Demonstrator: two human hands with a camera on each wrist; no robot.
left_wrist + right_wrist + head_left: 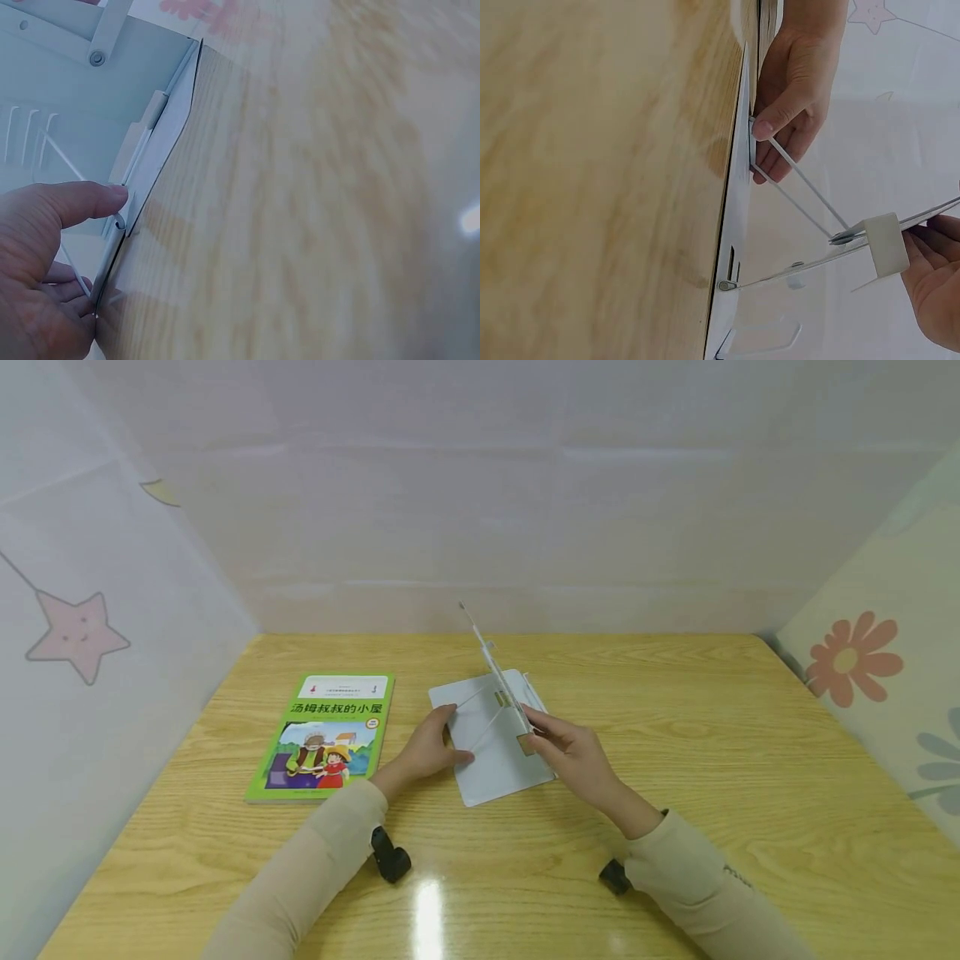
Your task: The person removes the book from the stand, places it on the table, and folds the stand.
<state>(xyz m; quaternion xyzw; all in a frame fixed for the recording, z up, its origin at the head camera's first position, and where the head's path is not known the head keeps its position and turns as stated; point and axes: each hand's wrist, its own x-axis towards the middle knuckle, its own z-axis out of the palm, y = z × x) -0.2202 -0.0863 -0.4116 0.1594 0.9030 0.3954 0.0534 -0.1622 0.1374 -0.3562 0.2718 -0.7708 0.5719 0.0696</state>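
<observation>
A white metal folding book stand (491, 772) lies on the wooden table, its flat base plate down and its panel (512, 700) raised on edge, leaning to the left. A thin wire support (808, 186) runs from the panel to the base's left edge. There my left hand (431, 745) pinches wire and plate edge, thumb on top and fingers beneath, as the left wrist view shows. My right hand (576, 758) grips the raised panel near a folded lip (887, 245), thumb on the near side. The panel partly hides the right fingers in the head view.
A green-bordered picture book (318, 735) lies face up on the table to the left of the stand. White cloth walls (480, 527) with printed stars and flowers close in the back and sides. Black wrist cameras (390, 857) hang from both sleeves.
</observation>
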